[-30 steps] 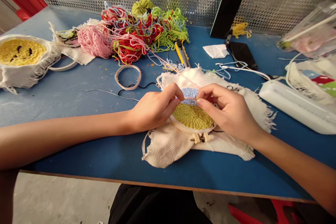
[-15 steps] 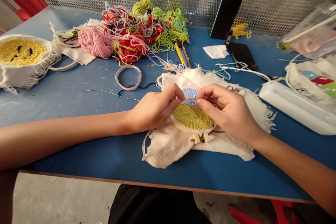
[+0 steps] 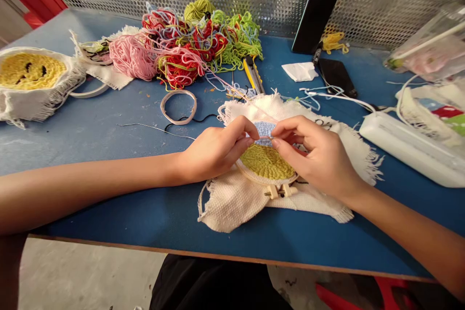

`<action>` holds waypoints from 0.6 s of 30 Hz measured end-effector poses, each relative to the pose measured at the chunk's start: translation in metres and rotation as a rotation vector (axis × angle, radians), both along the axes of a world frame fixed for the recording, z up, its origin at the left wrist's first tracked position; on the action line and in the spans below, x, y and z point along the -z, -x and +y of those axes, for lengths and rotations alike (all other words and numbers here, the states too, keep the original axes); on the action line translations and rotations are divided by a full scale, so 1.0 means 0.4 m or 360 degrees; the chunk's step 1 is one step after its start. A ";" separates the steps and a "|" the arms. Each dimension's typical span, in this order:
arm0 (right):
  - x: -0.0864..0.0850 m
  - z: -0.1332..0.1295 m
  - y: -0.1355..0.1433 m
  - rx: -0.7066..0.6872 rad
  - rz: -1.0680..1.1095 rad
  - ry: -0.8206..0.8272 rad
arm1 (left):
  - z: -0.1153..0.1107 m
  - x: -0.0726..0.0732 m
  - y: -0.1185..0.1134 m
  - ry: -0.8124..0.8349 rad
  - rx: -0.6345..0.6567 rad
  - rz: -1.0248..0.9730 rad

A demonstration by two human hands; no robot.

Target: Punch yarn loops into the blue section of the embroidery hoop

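Above the embroidery hoop [image 3: 250, 174], my left hand [image 3: 221, 147] and my right hand [image 3: 314, 152] face each other with fingertips pinched. A short stretch of pink yarn [image 3: 264, 137] runs between the two pinches, held at both sides. Beneath them, cream fabric [image 3: 236, 203] with frayed edges is stretched in the hoop, bearing looped olive-green [image 3: 269, 161] and light-blue [image 3: 266, 128] yarn. A thin wire [image 3: 156, 128] reaches from behind my left hand toward the left; its near end is hidden.
Tangled yarn [image 3: 203, 38] lies at the back beside a pink yarn ball [image 3: 132, 57]. A box cutter [image 3: 253, 75], a loose ring [image 3: 178, 106], a leaning phone [image 3: 318, 12], a white power strip [image 3: 410, 147] and a yellow smiley piece [image 3: 32, 71] surround the work.
Both hands stay pinched over the hoop. My left fingertips have shifted slightly right, and the visible yarn between the hands looks a little shorter and straighter.
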State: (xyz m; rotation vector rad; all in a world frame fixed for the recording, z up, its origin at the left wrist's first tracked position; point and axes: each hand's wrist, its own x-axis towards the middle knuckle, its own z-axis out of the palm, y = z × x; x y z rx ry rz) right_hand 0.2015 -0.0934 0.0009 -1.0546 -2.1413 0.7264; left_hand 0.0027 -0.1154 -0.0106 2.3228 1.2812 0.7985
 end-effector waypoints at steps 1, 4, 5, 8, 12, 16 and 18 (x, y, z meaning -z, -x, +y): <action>0.001 0.000 0.000 0.0001 -0.0006 -0.0004 | 0.000 0.000 0.000 -0.0003 0.0000 0.0015; 0.003 0.000 0.000 0.0000 -0.0015 -0.0013 | 0.000 -0.001 0.001 -0.0022 -0.0007 0.0053; 0.003 0.001 0.000 -0.0003 -0.0018 -0.0020 | 0.000 -0.001 0.001 -0.0032 -0.0013 0.0057; 0.002 0.002 0.000 -0.0015 -0.0041 -0.0080 | 0.000 -0.001 0.000 -0.0043 -0.0026 0.0051; 0.000 0.002 0.002 -0.0037 -0.0071 -0.0145 | 0.000 -0.001 -0.002 -0.0018 -0.0016 0.0037; 0.000 0.000 0.003 -0.0018 -0.0070 -0.0081 | -0.001 -0.001 -0.002 -0.0039 0.0002 0.0024; -0.001 -0.001 0.005 -0.0010 -0.0072 -0.0070 | -0.001 -0.001 -0.002 -0.0038 0.0002 0.0029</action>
